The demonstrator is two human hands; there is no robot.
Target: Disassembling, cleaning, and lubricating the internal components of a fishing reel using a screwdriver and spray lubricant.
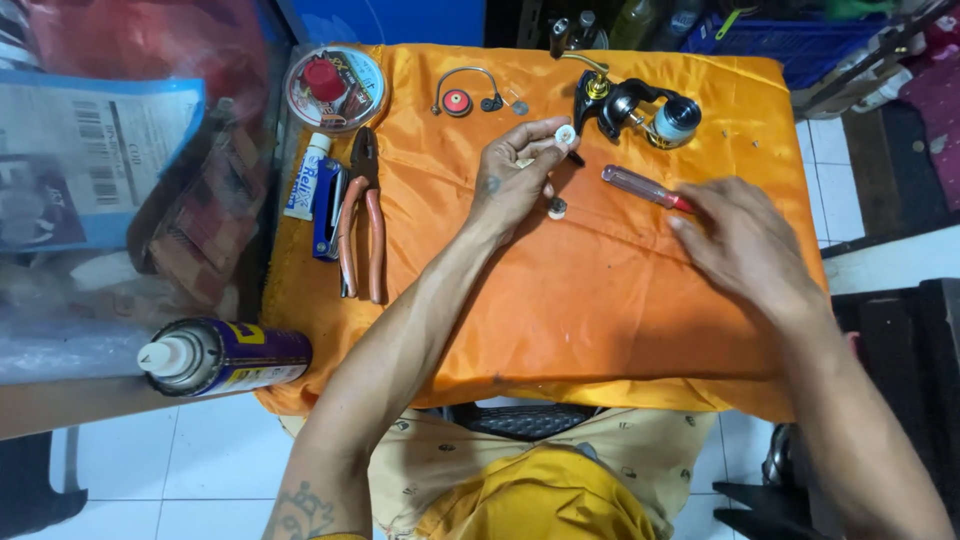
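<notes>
A small white round part, disc-shaped with a darker centre, is being pinched between the fingertips of the left hand above the far middle of the orange cloth. A second small white piece is lying just near of that hand. The red-tipped end of a clear-handled screwdriver is being grasped by the right hand. A black and gold fishing reel is resting just beyond, and pliers are lying at the left.
</notes>
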